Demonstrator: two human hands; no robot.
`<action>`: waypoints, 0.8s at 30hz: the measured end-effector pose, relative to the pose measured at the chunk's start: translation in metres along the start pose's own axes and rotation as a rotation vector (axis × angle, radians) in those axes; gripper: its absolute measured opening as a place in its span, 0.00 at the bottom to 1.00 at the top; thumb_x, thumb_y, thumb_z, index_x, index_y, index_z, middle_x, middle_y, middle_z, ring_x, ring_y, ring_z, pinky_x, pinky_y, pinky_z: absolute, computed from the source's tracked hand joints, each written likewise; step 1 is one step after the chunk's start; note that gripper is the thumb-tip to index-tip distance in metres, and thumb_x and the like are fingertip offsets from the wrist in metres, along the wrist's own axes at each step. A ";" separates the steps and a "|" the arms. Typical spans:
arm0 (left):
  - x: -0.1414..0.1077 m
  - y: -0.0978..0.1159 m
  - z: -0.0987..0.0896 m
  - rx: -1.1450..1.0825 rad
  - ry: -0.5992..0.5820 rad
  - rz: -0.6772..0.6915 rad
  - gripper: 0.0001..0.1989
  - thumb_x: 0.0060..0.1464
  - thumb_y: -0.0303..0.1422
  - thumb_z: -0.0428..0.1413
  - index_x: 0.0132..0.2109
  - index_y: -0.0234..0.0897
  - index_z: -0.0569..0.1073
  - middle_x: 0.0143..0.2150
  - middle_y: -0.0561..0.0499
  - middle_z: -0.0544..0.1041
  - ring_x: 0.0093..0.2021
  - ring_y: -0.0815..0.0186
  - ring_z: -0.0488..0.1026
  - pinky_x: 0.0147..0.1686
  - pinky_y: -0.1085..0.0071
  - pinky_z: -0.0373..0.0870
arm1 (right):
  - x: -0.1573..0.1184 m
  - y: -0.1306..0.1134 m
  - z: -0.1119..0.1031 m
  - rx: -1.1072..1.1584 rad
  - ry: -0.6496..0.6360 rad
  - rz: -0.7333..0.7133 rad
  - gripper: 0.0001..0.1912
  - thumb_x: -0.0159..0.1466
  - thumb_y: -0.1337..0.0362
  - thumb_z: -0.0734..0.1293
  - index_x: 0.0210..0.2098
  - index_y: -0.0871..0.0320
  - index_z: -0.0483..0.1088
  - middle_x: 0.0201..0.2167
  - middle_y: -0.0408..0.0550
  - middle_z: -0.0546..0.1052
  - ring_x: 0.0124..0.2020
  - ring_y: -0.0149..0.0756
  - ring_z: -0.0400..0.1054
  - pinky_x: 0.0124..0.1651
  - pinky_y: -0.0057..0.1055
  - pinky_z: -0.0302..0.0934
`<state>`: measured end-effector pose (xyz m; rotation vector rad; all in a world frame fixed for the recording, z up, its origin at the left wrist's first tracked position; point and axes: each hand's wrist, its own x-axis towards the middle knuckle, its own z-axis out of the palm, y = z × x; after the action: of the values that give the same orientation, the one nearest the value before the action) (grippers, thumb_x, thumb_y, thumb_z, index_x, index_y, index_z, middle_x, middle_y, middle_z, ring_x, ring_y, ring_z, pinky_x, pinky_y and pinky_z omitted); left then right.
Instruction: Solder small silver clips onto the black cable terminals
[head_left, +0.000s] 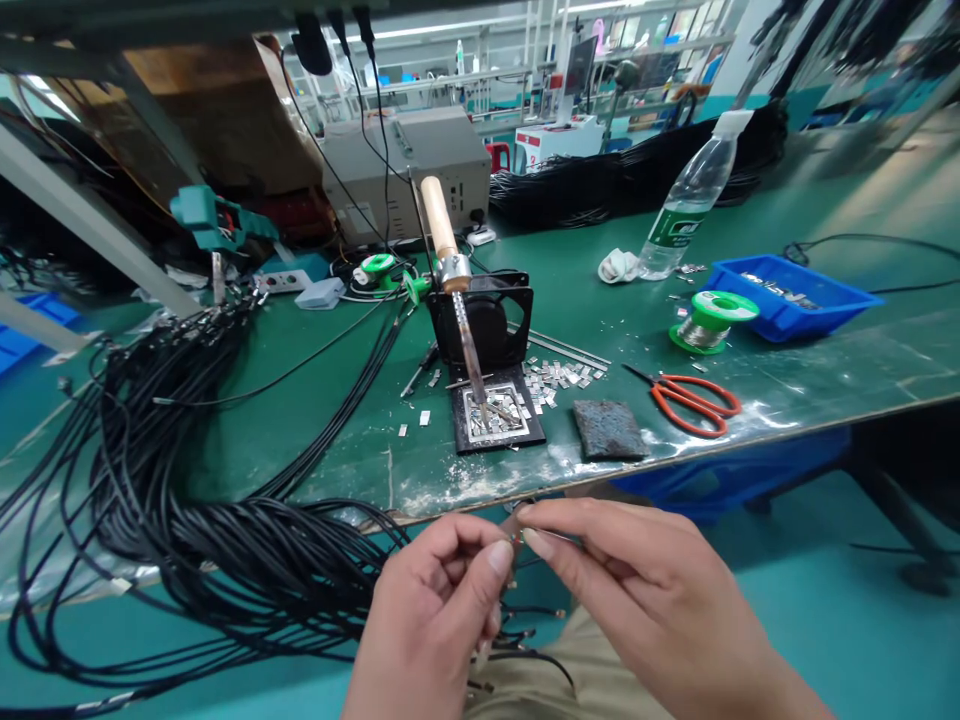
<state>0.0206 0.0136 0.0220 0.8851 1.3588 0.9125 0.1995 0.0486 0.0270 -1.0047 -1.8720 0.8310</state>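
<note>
Just beyond the table's front edge, above my lap, my left hand (439, 610) and my right hand (637, 590) meet fingertip to fingertip. Both are closed in a pinch around something tiny, mostly covered by the fingers; I cannot make out what it is. Thin black cable ends show below and behind the left hand. Ahead of the hands, a soldering iron (441, 225) with a wooden handle leans tip-down over a small black tray (462, 436) of little metal pieces. A black fan (480, 325) stands behind it, and more metal pieces (559, 378) lie alongside.
A large bundle of black cables (247, 550) hangs over the edge at left. To the right are a dark sponge pad (609, 430), orange-handled scissors (694, 400), a solder spool (705, 325), a blue bin (795, 300) and a plastic bottle (694, 195).
</note>
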 end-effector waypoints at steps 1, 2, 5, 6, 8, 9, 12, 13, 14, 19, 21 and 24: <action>0.000 0.001 0.001 -0.003 0.000 0.002 0.26 0.54 0.57 0.64 0.36 0.34 0.77 0.23 0.55 0.69 0.23 0.71 0.64 0.24 0.76 0.63 | 0.000 0.001 0.000 0.008 -0.021 0.014 0.08 0.69 0.68 0.68 0.41 0.55 0.81 0.35 0.41 0.85 0.33 0.27 0.80 0.39 0.17 0.72; 0.000 0.001 0.002 -0.006 0.000 0.002 0.28 0.52 0.58 0.64 0.35 0.34 0.76 0.23 0.55 0.69 0.23 0.71 0.64 0.24 0.76 0.62 | -0.001 0.001 0.000 0.012 -0.042 0.030 0.08 0.70 0.68 0.67 0.40 0.54 0.80 0.34 0.39 0.85 0.31 0.26 0.79 0.38 0.17 0.71; -0.001 0.001 0.004 -0.006 -0.006 -0.015 0.29 0.52 0.60 0.64 0.35 0.34 0.76 0.25 0.54 0.69 0.24 0.71 0.64 0.24 0.76 0.62 | -0.002 0.002 -0.001 -0.011 -0.095 0.078 0.08 0.72 0.65 0.67 0.38 0.53 0.79 0.27 0.37 0.81 0.26 0.26 0.73 0.34 0.19 0.68; -0.002 0.000 0.004 -0.001 -0.011 -0.018 0.29 0.53 0.60 0.63 0.35 0.35 0.76 0.25 0.54 0.69 0.24 0.71 0.64 0.24 0.76 0.61 | -0.002 0.003 -0.001 -0.028 -0.110 0.088 0.09 0.72 0.64 0.66 0.38 0.53 0.78 0.26 0.37 0.80 0.25 0.26 0.72 0.33 0.19 0.67; -0.002 -0.002 0.004 0.009 -0.016 -0.017 0.29 0.54 0.60 0.62 0.35 0.35 0.75 0.25 0.53 0.69 0.24 0.71 0.63 0.24 0.76 0.60 | -0.003 0.003 -0.003 -0.055 -0.142 0.095 0.10 0.72 0.63 0.66 0.36 0.53 0.77 0.24 0.36 0.78 0.24 0.26 0.69 0.32 0.20 0.65; -0.003 -0.003 0.004 0.011 -0.019 -0.013 0.29 0.54 0.60 0.61 0.34 0.35 0.74 0.25 0.53 0.69 0.24 0.71 0.63 0.24 0.76 0.59 | -0.003 0.003 -0.004 -0.061 -0.160 0.092 0.10 0.73 0.63 0.65 0.36 0.53 0.77 0.24 0.36 0.77 0.24 0.26 0.69 0.31 0.20 0.64; -0.003 -0.006 0.004 0.017 -0.027 0.014 0.29 0.55 0.60 0.61 0.34 0.35 0.74 0.27 0.53 0.69 0.24 0.71 0.63 0.24 0.76 0.60 | -0.002 0.004 -0.009 -0.056 -0.232 0.079 0.10 0.74 0.64 0.64 0.37 0.53 0.75 0.25 0.36 0.77 0.26 0.26 0.69 0.31 0.21 0.61; -0.004 -0.006 0.004 0.022 -0.031 0.020 0.28 0.56 0.59 0.61 0.34 0.35 0.74 0.27 0.53 0.69 0.24 0.71 0.63 0.24 0.76 0.61 | -0.002 0.004 -0.011 -0.053 -0.261 0.081 0.10 0.74 0.64 0.64 0.38 0.53 0.75 0.26 0.36 0.77 0.26 0.26 0.69 0.32 0.22 0.60; -0.004 -0.007 0.005 0.029 -0.035 0.022 0.27 0.57 0.58 0.60 0.34 0.36 0.74 0.28 0.53 0.69 0.24 0.71 0.63 0.24 0.76 0.61 | -0.002 0.005 -0.013 -0.052 -0.291 0.086 0.10 0.75 0.63 0.63 0.38 0.52 0.75 0.27 0.36 0.78 0.27 0.26 0.68 0.32 0.23 0.60; -0.008 -0.008 0.008 0.007 -0.001 0.048 0.24 0.59 0.55 0.61 0.34 0.36 0.75 0.27 0.53 0.70 0.24 0.71 0.62 0.24 0.76 0.58 | -0.004 0.008 -0.019 -0.078 -0.383 0.101 0.09 0.76 0.62 0.63 0.40 0.52 0.73 0.31 0.35 0.77 0.31 0.25 0.69 0.36 0.24 0.59; -0.010 -0.006 0.011 -0.007 0.037 0.040 0.22 0.58 0.53 0.62 0.33 0.36 0.76 0.26 0.53 0.70 0.24 0.71 0.62 0.24 0.76 0.57 | -0.005 0.010 -0.020 -0.091 -0.393 0.088 0.08 0.76 0.62 0.63 0.41 0.52 0.73 0.31 0.34 0.77 0.31 0.25 0.69 0.37 0.24 0.59; -0.011 -0.003 0.014 -0.027 0.052 0.014 0.22 0.57 0.52 0.64 0.33 0.36 0.76 0.25 0.53 0.70 0.23 0.72 0.61 0.24 0.75 0.56 | -0.004 0.011 -0.021 -0.102 -0.408 0.060 0.09 0.76 0.62 0.63 0.40 0.52 0.73 0.31 0.35 0.76 0.30 0.25 0.68 0.36 0.24 0.59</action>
<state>0.0350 0.0020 0.0242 0.8564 1.3830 0.9686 0.2232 0.0533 0.0255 -1.0128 -2.2552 1.0453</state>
